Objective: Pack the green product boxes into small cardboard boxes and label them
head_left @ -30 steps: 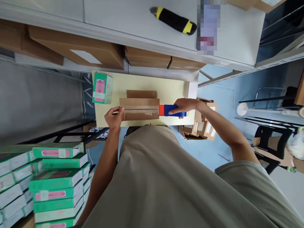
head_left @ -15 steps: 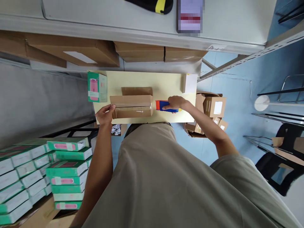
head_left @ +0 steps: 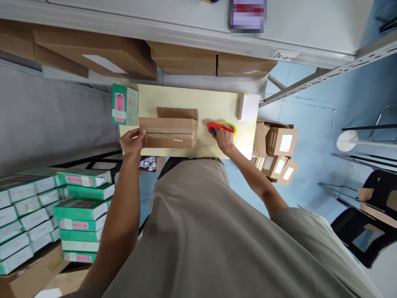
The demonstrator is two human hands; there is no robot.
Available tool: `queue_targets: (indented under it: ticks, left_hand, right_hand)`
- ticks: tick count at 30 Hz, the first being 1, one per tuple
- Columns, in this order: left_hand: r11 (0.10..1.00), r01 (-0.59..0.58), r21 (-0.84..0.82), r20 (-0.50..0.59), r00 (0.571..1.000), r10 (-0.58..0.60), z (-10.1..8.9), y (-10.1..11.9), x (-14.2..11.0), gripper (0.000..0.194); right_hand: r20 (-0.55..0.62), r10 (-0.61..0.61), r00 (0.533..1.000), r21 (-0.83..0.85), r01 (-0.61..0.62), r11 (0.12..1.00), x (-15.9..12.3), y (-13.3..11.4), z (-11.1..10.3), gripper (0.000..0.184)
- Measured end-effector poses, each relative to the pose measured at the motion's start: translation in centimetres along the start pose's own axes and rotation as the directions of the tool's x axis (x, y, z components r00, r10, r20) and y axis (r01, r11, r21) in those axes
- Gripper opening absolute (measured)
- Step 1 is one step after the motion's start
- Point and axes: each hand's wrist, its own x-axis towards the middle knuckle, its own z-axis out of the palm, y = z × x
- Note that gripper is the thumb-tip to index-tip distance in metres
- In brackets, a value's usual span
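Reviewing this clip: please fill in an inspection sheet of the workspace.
Surface: pale table
Things in hand: brown carton; tape dispenser, off the carton
Clutter: green box, left end; white box, far right corner
Hands: left hand pinches carton's left end; right hand grips dispenser
Cables: thin pale line on floor, right; cannot tell if cable
Surroundings: shelf ahead; green stack, left; black chair, right

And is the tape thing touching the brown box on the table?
No, bare table shows between the tape dispenser and the cardboard box.
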Motion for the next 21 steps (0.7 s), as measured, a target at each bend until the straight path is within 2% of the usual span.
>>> queue_targets:
  ticks: [3,6,8,11,13,14,17,18,21]
  left_hand:
    - [0.996,-0.072,0.055,0.032,0.997,0.07,-0.1,-0.3,0.0,0.029]
    - [0.981,-0.165,0.102,0.071,0.985,0.158,-0.3,-0.5,-0.3,0.025]
    - [0.96,-0.234,0.156,0.096,0.971,0.221,-0.4,-0.5,-0.6,0.018]
    - [0.936,-0.285,0.207,0.12,0.957,0.265,-0.4,-0.4,-0.8,0.016]
    - [0.939,-0.286,0.19,0.139,0.955,0.263,-0.2,-0.3,-0.7,0.014]
    - [0.944,-0.282,0.173,0.155,0.954,0.257,-0.2,-0.2,-0.7,0.014]
    - [0.958,-0.247,0.144,0.21,0.954,0.215,-0.2,-0.1,-0.7,0.019]
    - [0.961,-0.234,0.146,0.227,0.954,0.198,-0.3,0.1,-0.9,0.022]
    - [0.962,-0.21,0.176,0.272,0.949,0.157,-0.6,0.5,-1.7,0.044]
  right_hand:
    - [-0.127,0.118,0.985,-0.044,-0.124,0.991,-0.5,1.6,2.4,0.049]
    - [-0.229,0.155,0.961,0.02,-0.154,0.988,-1.0,2.0,4.1,0.046]
    - [-0.261,0.184,0.948,0.076,-0.17,0.983,-1.5,1.7,4.5,0.044]
    - [-0.311,0.257,0.915,0.126,-0.229,0.965,-2.9,0.4,3.7,0.045]
    - [-0.353,0.278,0.893,0.191,-0.221,0.956,-4.2,-1.5,2.5,0.05]
    - [-0.37,0.259,0.892,0.247,-0.175,0.953,-4.8,-2.7,1.8,0.053]
    - [-0.355,0.133,0.925,0.456,0.048,0.888,-5.8,-7.6,0.4,0.063]
    - [-0.323,0.107,0.94,0.507,0.076,0.858,-5.9,-9.3,0.2,0.066]
    - [-0.25,0.155,0.956,0.539,0.004,0.842,-5.4,-13.8,0.2,0.082]
